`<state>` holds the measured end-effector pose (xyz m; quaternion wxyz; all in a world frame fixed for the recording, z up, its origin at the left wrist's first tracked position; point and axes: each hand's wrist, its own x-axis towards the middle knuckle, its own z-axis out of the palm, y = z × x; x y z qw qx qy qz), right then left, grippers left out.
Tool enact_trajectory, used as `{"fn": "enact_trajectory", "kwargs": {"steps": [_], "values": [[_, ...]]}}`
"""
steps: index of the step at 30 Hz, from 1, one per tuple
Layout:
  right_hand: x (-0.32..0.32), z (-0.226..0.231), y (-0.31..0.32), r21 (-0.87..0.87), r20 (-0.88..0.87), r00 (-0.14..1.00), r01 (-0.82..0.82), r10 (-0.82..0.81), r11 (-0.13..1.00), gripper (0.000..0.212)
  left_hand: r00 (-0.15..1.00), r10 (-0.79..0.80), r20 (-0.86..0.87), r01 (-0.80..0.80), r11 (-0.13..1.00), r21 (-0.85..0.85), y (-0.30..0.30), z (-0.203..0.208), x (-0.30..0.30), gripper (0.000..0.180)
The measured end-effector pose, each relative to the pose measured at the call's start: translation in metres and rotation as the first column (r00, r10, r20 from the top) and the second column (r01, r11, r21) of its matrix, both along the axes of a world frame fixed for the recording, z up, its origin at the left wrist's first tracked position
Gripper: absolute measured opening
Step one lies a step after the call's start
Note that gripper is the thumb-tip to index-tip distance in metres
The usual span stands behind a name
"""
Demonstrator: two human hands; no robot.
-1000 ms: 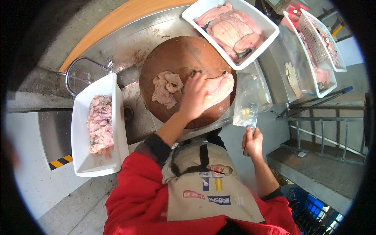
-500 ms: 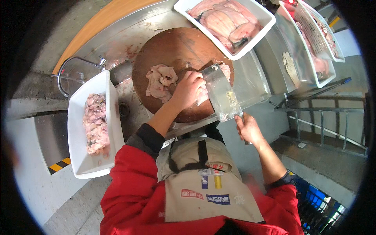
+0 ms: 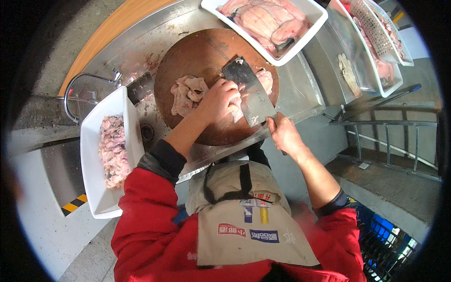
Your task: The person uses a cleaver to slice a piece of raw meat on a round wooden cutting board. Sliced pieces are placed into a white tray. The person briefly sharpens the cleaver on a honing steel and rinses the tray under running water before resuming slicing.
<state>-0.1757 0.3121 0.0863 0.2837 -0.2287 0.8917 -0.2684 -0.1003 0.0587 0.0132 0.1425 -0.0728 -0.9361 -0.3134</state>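
On a round brown chopping board [image 3: 188, 51], my left hand [image 3: 218, 101] is closed over a piece of pale pink raw meat [image 3: 238, 114]. Only the end of that piece shows beyond the fingers. My right hand [image 3: 284, 134] grips the handle of a broad cleaver [image 3: 253, 96], its blade slanting across the board just right of my left fingers. More pink meat [image 3: 265, 80] lies on the blade's far right side. To the left of my left hand rests a crumpled heap of pale meat [image 3: 188, 94].
A white tub [image 3: 87, 164] of small chopped pieces stands at the left, by a curved metal tap [image 3: 70, 101]. Another white tub [image 3: 305, 40] with large pink slabs overlaps the board's far right edge. Further right are more bins, a glove-like cloth [image 3: 347, 73] and a metal railing [image 3: 387, 141].
My right hand has moved forward and slightly left with the cleaver, whose blade now reaches further across the board. My left hand stays on the meat, shifted slightly left.
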Motion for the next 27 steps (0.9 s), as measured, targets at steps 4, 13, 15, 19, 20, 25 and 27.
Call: {"fn": "enact_trajectory", "kwargs": {"steps": [4,13,15,19,20,25,27], "values": [[-0.005,-0.001,-0.016,-0.020,-0.026,1.000,-0.002,0.002,1.000,0.033,1.000,-0.019,-0.002,0.019,1.000,0.017,-0.002,-0.003,0.001,0.023],[-0.006,-0.011,-0.030,-0.035,0.000,1.000,0.003,-0.003,0.999,0.035,0.995,-0.069,-0.069,0.069,0.998,-0.001,0.000,-0.004,0.009,0.023],[-0.002,-0.007,-0.023,-0.013,-0.006,1.000,0.001,-0.001,1.000,0.035,0.994,-0.047,-0.099,0.048,0.999,0.017,0.004,-0.006,0.012,0.022],[0.013,0.003,-0.002,-0.031,-0.097,0.993,-0.066,0.063,0.997,0.034,0.991,-0.001,-0.135,0.003,1.000,0.016,0.007,-0.012,0.015,0.019],[0.017,0.004,0.003,-0.009,-0.091,0.994,-0.061,0.060,0.998,0.033,0.992,-0.002,-0.126,0.004,1.000,0.014,0.007,-0.013,0.015,0.018],[0.022,0.002,0.016,0.048,-0.131,0.988,-0.076,0.082,0.996,0.030,0.991,-0.005,-0.134,0.012,0.999,0.047,0.010,-0.014,0.016,0.014],[0.018,-0.001,0.011,0.042,-0.158,0.982,-0.094,0.100,0.995,0.030,0.990,-0.014,-0.139,0.021,0.998,0.055,0.011,-0.014,0.016,0.013]]}}
